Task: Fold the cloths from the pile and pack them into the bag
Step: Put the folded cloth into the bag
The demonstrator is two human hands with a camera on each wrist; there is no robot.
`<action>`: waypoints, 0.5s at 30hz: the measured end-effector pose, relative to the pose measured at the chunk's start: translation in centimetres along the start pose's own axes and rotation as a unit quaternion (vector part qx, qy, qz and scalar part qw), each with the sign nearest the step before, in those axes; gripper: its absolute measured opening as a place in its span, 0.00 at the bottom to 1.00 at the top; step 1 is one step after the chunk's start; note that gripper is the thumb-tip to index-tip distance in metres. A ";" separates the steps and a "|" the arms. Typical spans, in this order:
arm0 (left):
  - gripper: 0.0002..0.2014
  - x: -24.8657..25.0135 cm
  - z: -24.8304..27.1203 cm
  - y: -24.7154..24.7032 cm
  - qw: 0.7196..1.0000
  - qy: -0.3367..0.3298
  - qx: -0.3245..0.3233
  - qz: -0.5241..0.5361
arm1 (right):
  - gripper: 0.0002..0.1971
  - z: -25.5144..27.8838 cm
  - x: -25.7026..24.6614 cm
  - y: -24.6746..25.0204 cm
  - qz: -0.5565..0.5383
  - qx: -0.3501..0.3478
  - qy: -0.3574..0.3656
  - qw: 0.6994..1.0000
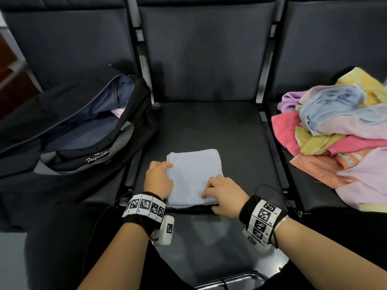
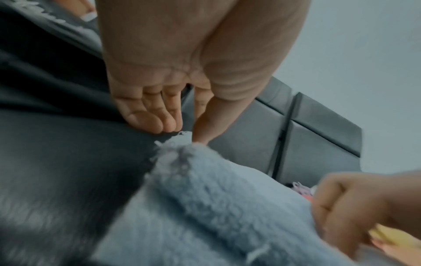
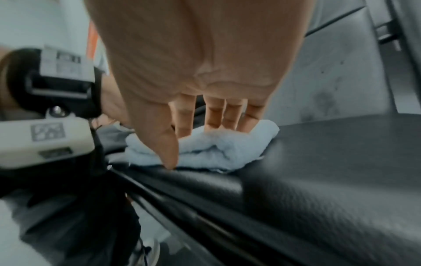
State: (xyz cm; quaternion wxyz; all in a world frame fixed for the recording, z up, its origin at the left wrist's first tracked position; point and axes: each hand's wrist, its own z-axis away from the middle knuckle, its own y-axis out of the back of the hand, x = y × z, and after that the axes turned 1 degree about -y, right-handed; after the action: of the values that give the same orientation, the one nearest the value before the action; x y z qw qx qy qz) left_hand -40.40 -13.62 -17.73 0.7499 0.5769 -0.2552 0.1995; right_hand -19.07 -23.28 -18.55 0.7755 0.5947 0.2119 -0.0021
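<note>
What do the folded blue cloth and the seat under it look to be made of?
Cloth: likely terry or fleece, matte, with a fuzzy looped pile and frayed edge in the left wrist view. Seat: probably faux leather, dark, with a fine pebbled grain and soft sheen; real leather can't be excluded.

cloth (image 1: 193, 176) pale blue | bag (image 1: 73, 122) black | pile (image 1: 339, 130) pink, yellow, seemingly lilac

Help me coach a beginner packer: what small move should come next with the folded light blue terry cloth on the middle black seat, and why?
Probably lift the folded light blue terry cloth toward the open black duffel bag. It already lies square, the left hand touches its left edge, and the right hand holds its near corner, thumb below.
</note>
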 end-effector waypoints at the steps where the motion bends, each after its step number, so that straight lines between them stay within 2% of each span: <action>1: 0.25 0.4 0.3 0.0 1.000 -0.016 0.010 -0.023 | 0.23 0.1 -0.1 -0.3 0.028 -0.003 0.004 1.000; 3: 0.22 1.5 1.1 -0.3 0.996 -0.059 -0.019 -0.068 | 0.26 0.2 -0.2 -0.9 0.069 0.003 0.008 0.998; 6: 0.17 3.3 2.7 -1.4 0.973 -0.082 -0.142 -0.162 | 0.26 0.2 -0.2 -1.7 0.106 0.027 0.005 0.994; 8: 0.26 3.6 3.5 -2.4 0.957 -0.072 -0.185 -0.210 | 0.23 0.1 0.2 -1.8 0.099 0.043 -0.003 0.994; 10: 0.30 3.4 3.8 -3.1 0.950 -0.087 -0.172 -0.244 | 0.20 -0.5 0.5 -1.4 0.043 0.049 -0.016 0.998; 12: 0.29 3.1 3.9 -3.5 0.945 -0.105 -0.151 -0.271 | 0.18 -0.9 0.7 -0.4 -0.068 0.059 -0.047 0.995; 15: 0.22 2.8 3.5 -3.8 0.942 -0.114 -0.098 -0.300 | 0.14 -0.7 1.0 1.2 -0.224 0.130 -0.086 0.962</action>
State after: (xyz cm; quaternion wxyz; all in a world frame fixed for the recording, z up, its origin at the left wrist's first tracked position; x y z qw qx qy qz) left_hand -36.44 -17.93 -18.20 0.7936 0.5694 -0.1725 -0.1272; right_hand -18.05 -22.05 -17.97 0.6867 0.6254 0.2699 -0.2540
